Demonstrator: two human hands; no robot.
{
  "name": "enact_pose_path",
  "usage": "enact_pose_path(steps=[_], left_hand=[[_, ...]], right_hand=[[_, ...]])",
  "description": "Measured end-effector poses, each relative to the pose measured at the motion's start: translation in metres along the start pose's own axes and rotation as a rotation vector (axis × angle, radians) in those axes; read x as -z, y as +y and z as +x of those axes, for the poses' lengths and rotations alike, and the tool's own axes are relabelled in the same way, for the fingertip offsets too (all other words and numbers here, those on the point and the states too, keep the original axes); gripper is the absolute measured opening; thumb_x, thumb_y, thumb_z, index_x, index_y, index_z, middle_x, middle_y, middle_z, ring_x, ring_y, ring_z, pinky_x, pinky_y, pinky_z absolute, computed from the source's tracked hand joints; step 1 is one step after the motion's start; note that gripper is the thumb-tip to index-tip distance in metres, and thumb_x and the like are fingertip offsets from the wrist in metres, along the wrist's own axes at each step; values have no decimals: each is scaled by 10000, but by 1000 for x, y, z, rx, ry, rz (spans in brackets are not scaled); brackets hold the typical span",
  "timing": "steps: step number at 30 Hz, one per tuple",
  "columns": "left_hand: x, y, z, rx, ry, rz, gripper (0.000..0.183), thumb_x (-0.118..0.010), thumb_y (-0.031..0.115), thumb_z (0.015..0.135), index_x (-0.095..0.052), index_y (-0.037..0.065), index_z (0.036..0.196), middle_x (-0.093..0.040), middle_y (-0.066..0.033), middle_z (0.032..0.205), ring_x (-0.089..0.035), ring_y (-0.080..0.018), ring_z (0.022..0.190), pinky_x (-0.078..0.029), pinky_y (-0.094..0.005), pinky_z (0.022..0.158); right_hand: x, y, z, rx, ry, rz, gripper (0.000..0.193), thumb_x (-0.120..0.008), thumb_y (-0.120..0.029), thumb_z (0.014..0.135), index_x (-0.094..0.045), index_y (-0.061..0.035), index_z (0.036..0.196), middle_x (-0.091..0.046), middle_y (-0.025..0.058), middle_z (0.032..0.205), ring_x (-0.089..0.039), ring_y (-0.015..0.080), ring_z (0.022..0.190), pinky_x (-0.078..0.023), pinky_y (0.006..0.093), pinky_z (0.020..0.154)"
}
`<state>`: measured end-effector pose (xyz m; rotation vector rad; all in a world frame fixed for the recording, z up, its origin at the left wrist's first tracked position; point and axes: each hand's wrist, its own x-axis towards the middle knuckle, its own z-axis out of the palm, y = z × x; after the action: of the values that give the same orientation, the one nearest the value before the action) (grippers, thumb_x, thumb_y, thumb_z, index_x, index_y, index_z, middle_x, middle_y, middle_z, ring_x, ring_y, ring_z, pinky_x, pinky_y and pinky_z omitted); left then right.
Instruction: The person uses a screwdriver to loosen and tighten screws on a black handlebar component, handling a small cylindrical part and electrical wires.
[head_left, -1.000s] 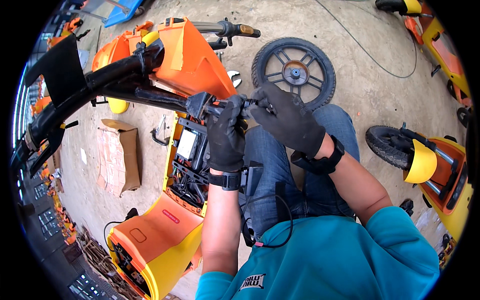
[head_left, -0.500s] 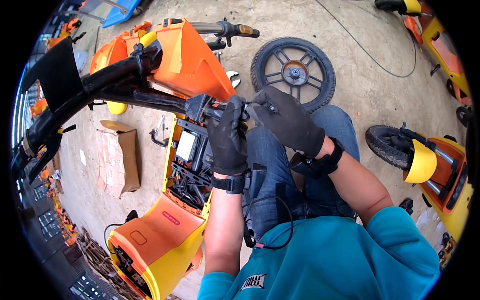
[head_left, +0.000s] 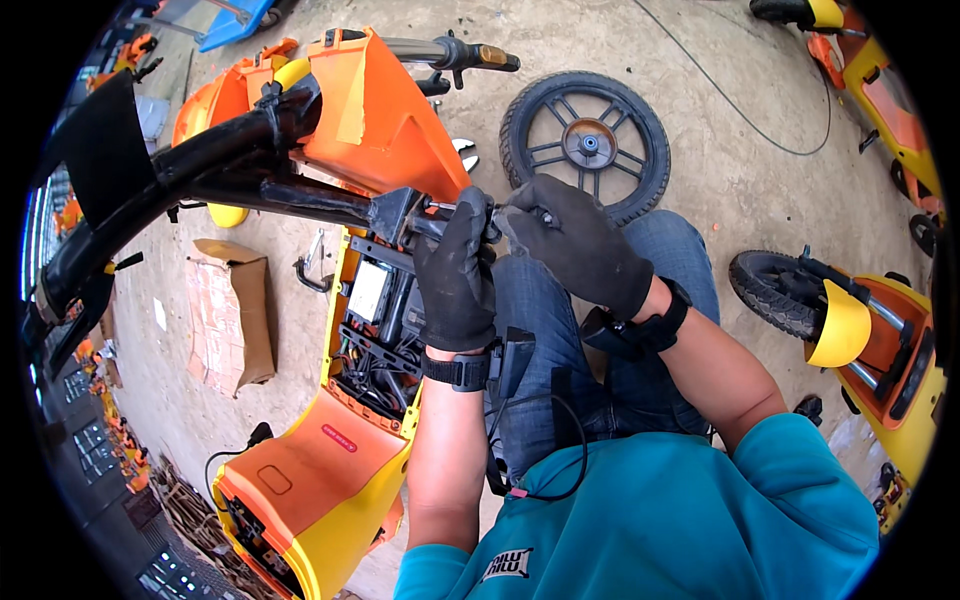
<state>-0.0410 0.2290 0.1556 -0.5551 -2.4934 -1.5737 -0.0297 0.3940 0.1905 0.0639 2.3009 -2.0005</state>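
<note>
Two gloved hands are meeting at the end of a black frame tube of an orange scooter.

Your left hand (head_left: pixel 457 272) is closing around the black bracket (head_left: pixel 398 213) at the tube's (head_left: pixel 290 195) end, just above your lap. Your right hand (head_left: pixel 577 243) is curling its fingers about a small dark part touching that bracket; you cannot tell what it is. The scooter's open orange and yellow body (head_left: pixel 335 470) is lying on the concrete floor (head_left: pixel 720 170) at your left, and a loose black wheel (head_left: pixel 587 143) is resting just beyond your hands.

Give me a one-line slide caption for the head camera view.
Two gloved hands, left hand and right hand, grip the end of a black frame bar over an opened orange scooter.
</note>
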Motion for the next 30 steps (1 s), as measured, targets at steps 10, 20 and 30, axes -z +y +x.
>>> enact_pose_path(steps=[10, 20, 30], left_hand=[[2, -2, 1, -9, -15, 83, 359, -538, 1, 945, -578, 61, 1297, -684, -86, 1000, -643, -135, 695, -523, -255, 568], [0, 6, 5, 220, 15, -170, 312, -557, -40, 911, -609, 12, 1214, -685, -117, 1033, -676, -180, 794, -561, -283, 650], [-2, 6, 6, 243, 60, -186, 292, -588, -32, 900, -609, -16, 1190, -679, -136, 1073, -674, -219, 910, -554, -319, 819]], right_hand=[[8, 19, 10, 78, -90, 37, 151, -623, -166, 911, -586, -26, 955, -601, 90, 810, -569, 169, 717, -472, 335, 660], [70, 67, 89, -78, -28, 1373, 162, -442, -120, 966, -521, -3, 1045, -473, 8, 807, -418, 66, 607, -387, 189, 524], [50, 64, 96, -320, 136, 1656, 185, -497, -180, 961, -514, -3, 1016, -463, 14, 776, -424, 91, 575, -372, 196, 500]])
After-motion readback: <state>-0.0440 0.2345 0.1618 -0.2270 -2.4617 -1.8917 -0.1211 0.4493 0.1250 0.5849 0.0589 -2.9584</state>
